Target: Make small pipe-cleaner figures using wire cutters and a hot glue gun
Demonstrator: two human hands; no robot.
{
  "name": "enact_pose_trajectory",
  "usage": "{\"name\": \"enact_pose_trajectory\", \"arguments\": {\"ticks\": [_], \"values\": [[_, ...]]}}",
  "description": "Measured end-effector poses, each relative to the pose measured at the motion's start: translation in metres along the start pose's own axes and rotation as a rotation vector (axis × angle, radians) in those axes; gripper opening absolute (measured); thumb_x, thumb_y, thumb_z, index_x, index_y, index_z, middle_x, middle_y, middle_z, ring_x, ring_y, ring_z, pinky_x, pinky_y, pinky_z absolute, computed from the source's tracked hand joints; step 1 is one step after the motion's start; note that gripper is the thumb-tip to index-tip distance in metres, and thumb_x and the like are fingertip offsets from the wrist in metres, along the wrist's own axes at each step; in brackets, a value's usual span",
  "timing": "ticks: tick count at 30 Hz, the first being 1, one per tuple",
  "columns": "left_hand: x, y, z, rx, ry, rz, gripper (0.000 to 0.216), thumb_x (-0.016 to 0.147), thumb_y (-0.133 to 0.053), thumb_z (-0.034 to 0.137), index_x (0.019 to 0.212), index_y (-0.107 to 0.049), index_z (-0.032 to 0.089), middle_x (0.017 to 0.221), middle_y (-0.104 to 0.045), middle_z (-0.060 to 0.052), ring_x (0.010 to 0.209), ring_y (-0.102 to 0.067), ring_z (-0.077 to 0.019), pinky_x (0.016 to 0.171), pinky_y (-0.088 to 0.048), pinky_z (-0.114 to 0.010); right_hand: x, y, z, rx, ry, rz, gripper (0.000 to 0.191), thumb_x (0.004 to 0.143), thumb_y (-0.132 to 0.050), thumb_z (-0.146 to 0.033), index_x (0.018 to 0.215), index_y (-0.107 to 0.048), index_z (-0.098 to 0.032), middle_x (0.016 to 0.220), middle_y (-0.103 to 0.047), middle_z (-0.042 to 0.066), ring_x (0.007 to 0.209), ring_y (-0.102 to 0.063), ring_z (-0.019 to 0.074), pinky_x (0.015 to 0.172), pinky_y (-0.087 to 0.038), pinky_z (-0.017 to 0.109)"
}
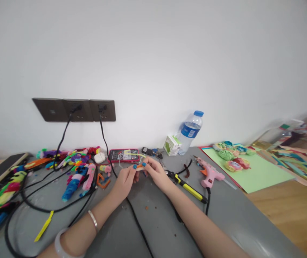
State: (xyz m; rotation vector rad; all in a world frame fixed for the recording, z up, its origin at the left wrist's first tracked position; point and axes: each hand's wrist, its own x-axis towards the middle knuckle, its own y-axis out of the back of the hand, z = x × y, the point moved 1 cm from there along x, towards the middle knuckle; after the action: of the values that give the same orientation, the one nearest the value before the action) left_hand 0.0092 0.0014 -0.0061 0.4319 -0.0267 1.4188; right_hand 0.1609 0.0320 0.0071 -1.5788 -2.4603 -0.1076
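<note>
My left hand (127,179) and my right hand (155,173) meet over the middle of the grey table, fingertips pinched close together. Between them is a small orange strip (140,167), perhaps pipe cleaner; its full shape is hidden by the fingers. A thin pale yellow strand (134,154) extends from near my right fingers across a phone (116,155) in a red case. Left of my hands lies a bent orange pipe cleaner (103,181). Close to my right forearm is a pair of yellow-and-black handled pliers or cutters (189,189).
Colourful fuzzy pipe-cleaner figures (74,181) fill the left side. Black cables (133,211) cross the table from wall sockets (89,110). On the right are a pink glue gun (210,174), a water bottle (189,132), a small box (172,145) and green paper (261,175).
</note>
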Motion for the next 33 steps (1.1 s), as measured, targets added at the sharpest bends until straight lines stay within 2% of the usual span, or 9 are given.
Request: {"name": "enact_pose_trajectory", "arguments": {"ticks": [4,7,9,11,14,17,23,28,33], "values": [[-0.001,0.001,0.002,-0.034,-0.006,0.023,0.036,0.097,-0.033,0.044,0.087,-0.055,0.018,0.062,-0.054,0.001,0.056,-0.050,-0.0148,0.055,-0.039,-0.026,0.001,0.001,0.002,-0.028,-0.004,0.015,0.047,0.082,-0.060,-0.063,0.070,-0.046,-0.020,0.057,-0.044,-0.005,0.050,-0.038,0.0097,0.050,-0.030,0.023],[-0.001,0.002,0.007,-0.047,-0.021,0.050,0.023,0.095,-0.042,0.039,0.101,-0.053,0.020,0.067,-0.055,0.002,0.059,-0.052,-0.0147,0.057,-0.041,-0.025,0.001,0.001,0.002,-0.039,-0.014,0.025,0.048,0.082,-0.059,-0.064,0.068,-0.045,-0.020,0.055,-0.043,-0.006,0.050,-0.037,0.0095,0.049,-0.029,0.023],[0.000,0.002,0.010,-0.032,-0.032,0.057,0.018,0.090,-0.052,0.033,0.103,-0.052,0.020,0.075,-0.058,0.001,0.062,-0.053,-0.0139,0.058,-0.042,-0.024,0.001,0.001,0.002,-0.034,-0.024,0.028,0.049,0.081,-0.059,-0.065,0.068,-0.044,-0.020,0.054,-0.042,-0.006,0.049,-0.035,0.0092,0.049,-0.028,0.023],[0.001,0.002,0.012,0.005,-0.046,0.061,0.022,0.082,-0.058,0.023,0.103,-0.052,0.020,0.083,-0.060,0.000,0.065,-0.054,-0.0132,0.058,-0.042,-0.023,0.001,0.000,0.001,-0.029,-0.027,0.024,0.049,0.081,-0.059,-0.065,0.067,-0.043,-0.020,0.053,-0.041,-0.007,0.048,-0.034,0.0088,0.049,-0.027,0.023],[0.002,0.002,0.012,0.062,-0.078,0.070,0.023,0.078,-0.058,0.016,0.101,-0.055,0.020,0.085,-0.061,0.000,0.065,-0.054,-0.0124,0.059,-0.042,-0.022,0.001,0.000,0.001,-0.039,-0.025,0.013,0.050,0.083,-0.057,-0.064,0.065,-0.042,-0.021,0.052,-0.040,-0.006,0.048,-0.033,0.0089,0.050,-0.027,0.024],[0.002,0.003,0.011,0.084,-0.088,0.083,0.018,0.081,-0.056,0.018,0.099,-0.058,0.020,0.083,-0.061,0.000,0.065,-0.053,-0.0125,0.060,-0.042,-0.023,0.001,0.000,0.001,-0.040,-0.033,0.013,0.048,0.084,-0.056,-0.063,0.066,-0.043,-0.021,0.054,-0.040,-0.006,0.048,-0.034,0.0092,0.049,-0.028,0.024],[0.002,0.004,0.013,0.067,-0.099,0.096,0.010,0.083,-0.057,0.020,0.092,-0.058,0.020,0.081,-0.060,0.001,0.066,-0.055,-0.0127,0.059,-0.044,-0.022,-0.001,-0.002,-0.003,0.058,-0.009,-0.011,0.041,0.081,-0.065,-0.058,0.092,-0.051,-0.021,0.069,-0.052,-0.004,0.054,-0.043,0.0099,0.051,-0.033,0.023],[0.002,0.003,0.015,0.026,-0.087,0.131,0.015,0.085,-0.055,0.022,0.099,-0.056,0.020,0.084,-0.060,0.000,0.072,-0.058,-0.0138,0.063,-0.047,-0.023,-0.002,-0.003,-0.004,0.090,0.042,-0.010,0.035,0.083,-0.066,-0.052,0.091,-0.051,-0.021,0.069,-0.052,-0.004,0.055,-0.044,0.0098,0.049,-0.032,0.022],[0.002,0.003,0.018,0.000,-0.103,0.140,0.013,0.084,-0.054,0.020,0.097,-0.056,0.020,0.085,-0.060,0.000,0.075,-0.059,-0.0137,0.065,-0.048,-0.023,-0.001,-0.003,-0.003,0.102,0.055,0.002,0.034,0.083,-0.067,-0.050,0.092,-0.052,-0.021,0.071,-0.054,-0.003,0.054,-0.045,0.0094,0.048,-0.033,0.022]]}}
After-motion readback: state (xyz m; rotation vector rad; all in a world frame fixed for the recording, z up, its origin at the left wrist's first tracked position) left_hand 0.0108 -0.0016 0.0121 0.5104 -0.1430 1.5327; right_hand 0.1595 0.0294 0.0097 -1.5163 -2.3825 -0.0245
